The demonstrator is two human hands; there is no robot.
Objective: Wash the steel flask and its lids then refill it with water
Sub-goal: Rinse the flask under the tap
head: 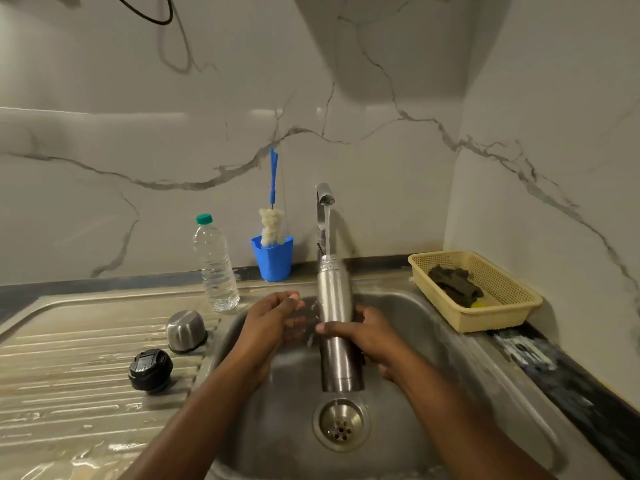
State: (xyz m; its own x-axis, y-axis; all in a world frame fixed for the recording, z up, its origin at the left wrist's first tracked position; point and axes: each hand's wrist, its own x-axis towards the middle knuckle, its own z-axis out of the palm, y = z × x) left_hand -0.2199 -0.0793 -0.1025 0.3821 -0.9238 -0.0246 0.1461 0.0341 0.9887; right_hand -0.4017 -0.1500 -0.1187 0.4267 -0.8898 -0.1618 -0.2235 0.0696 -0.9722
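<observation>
We look down into a steel sink (436, 344); our right hand (374, 341) grips the steel flask (334, 296) round its middle, thumb across the front, holding it upright above the drain (341, 424); its open mouth sits under water running from the tap (323, 194); our left hand (270, 323), blurred, hovers just beside the flask, fingers loosely bent, holding nothing. On the wet draining board (69, 358) to the left lie the steel cap (186, 330) and the black stopper (150, 368), near each other; behind them stand a plastic bottle (216, 265) and a blue cup (273, 261) holding a brush (272, 223); to the right, a yellow basket (502, 315) holds a dark cloth (453, 282).
</observation>
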